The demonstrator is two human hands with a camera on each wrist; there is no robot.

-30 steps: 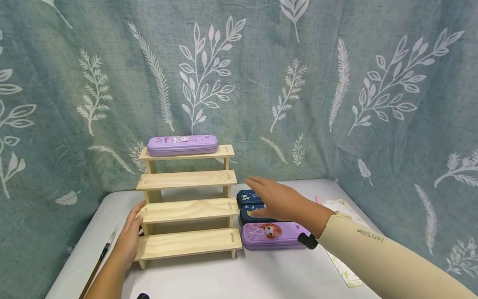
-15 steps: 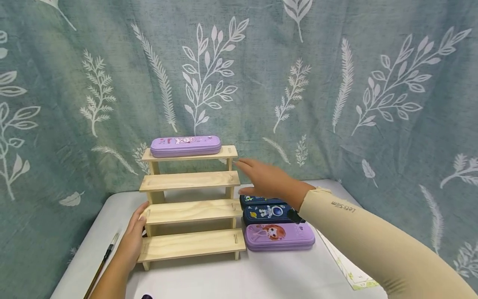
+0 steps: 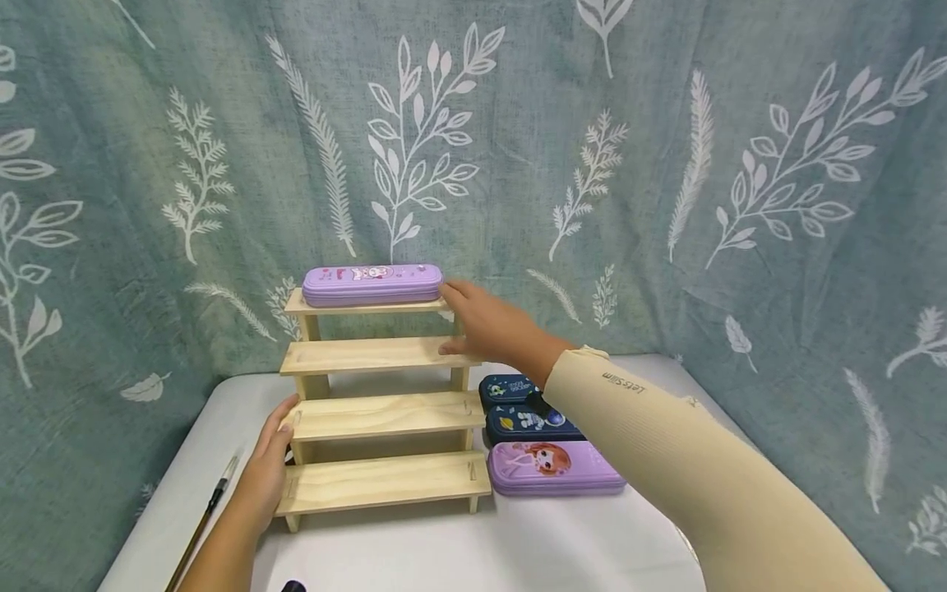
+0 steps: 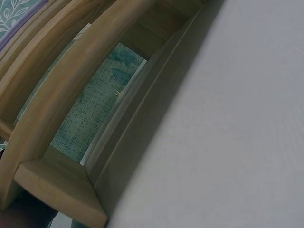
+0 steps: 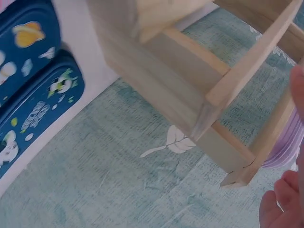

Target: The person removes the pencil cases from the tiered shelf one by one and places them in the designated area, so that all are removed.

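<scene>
A four-step wooden display stand [image 3: 385, 415] stands on the white table. My left hand [image 3: 261, 473] holds its left side, with a finger and the thumb at the end of the third step down; the other fingers are hidden. On the top step lies a lilac pencil case [image 3: 373, 285] with a cartoon print. My right hand [image 3: 496, 325] is at the case's right end, fingers extended and the fingertips at or close against it; contact is not certain. Its thumb hangs lower, in front of the second step. The right wrist view shows its fingers [image 5: 278, 202] near the lilac case [image 5: 287, 140].
Right of the stand lie two navy pencil cases [image 3: 528, 421] and a purple case [image 3: 555, 469] with a doll print, partly under the right sleeve. A paintbrush [image 3: 203, 518] lies at the left. A patterned curtain [image 3: 473, 164] hangs behind the table.
My right hand has moved left and up from above the navy cases to the right end of the lilac case on the top step. The left hand stays on the stand.
</scene>
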